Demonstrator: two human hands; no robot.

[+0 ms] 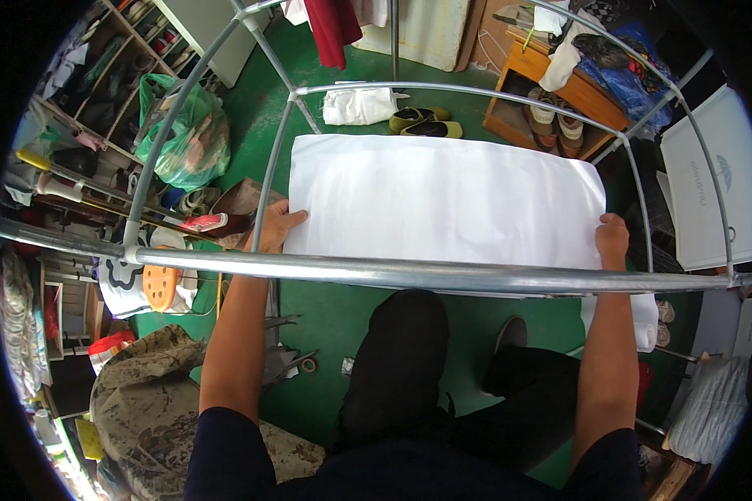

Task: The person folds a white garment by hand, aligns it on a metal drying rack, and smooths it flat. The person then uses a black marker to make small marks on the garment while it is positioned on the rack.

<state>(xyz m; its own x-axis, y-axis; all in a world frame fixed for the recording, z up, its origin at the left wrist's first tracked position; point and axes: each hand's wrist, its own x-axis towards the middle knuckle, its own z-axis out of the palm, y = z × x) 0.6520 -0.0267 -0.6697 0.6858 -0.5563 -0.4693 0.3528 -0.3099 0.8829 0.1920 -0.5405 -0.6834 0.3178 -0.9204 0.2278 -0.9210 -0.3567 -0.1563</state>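
Observation:
A white sheet (pixel 448 200), apparently fabric or plastic, is spread between my two hands inside a metal tube frame (pixel 438 275). My left hand (pixel 281 220) pinches the sheet's left edge, its thumb on top. At the right edge, my right hand (pixel 613 237) grips the sheet with its fingers curled. Both forearms pass under the thick front tube of the frame. Part of the sheet's near edge is hidden by that tube, and a strip of it shows just below.
Thinner tubes rise around the sheet. Behind it, green slip-on shoes (pixel 426 122) and folded white cloth (pixel 358 105) lie on the green floor (pixel 319 351). A wooden cabinet (pixel 558 94) stands back right, a green plastic bag (pixel 188 134) left. A white roll (pixel 647 329) lies right.

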